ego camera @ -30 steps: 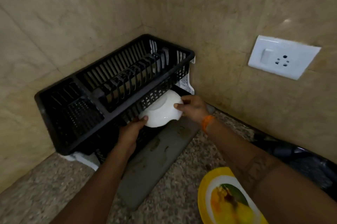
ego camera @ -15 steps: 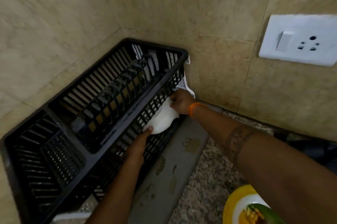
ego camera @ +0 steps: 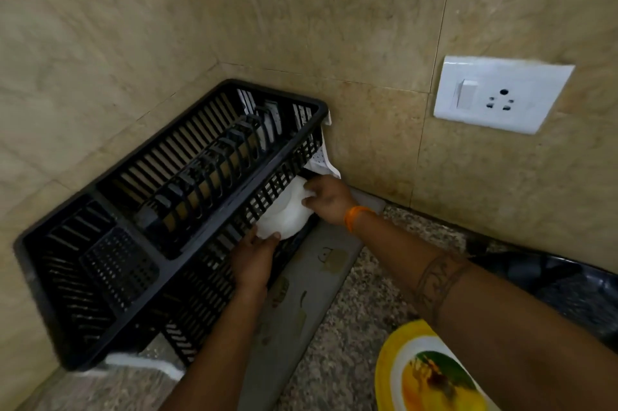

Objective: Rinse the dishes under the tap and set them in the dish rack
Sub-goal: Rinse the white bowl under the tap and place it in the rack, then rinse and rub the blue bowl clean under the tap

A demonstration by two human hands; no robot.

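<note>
A black two-tier plastic dish rack (ego camera: pixel 100 263) stands in the tiled corner, its upper slots holding no dishes. A white bowl (ego camera: pixel 286 215) lies upside down, half tucked under the upper tier's front edge, in the lower level. My left hand (ego camera: pixel 252 260) holds the bowl's near rim from below. My right hand (ego camera: pixel 326 198), with an orange band at the wrist, grips the bowl's far side. Much of the bowl is hidden behind the rack's lattice.
A grey drain tray (ego camera: pixel 301 303) juts out from under the rack onto the speckled granite counter (ego camera: pixel 351 337). A yellow-rimmed plate (ego camera: pixel 431 374) with a fruit print lies at the lower right. A white switch and socket (ego camera: pixel 501 94) sits on the wall. Something dark (ego camera: pixel 551 280) lies along the right wall.
Both hands have pushed the white bowl further in under the rack's upper tier. The camera has come closer to the rack.
</note>
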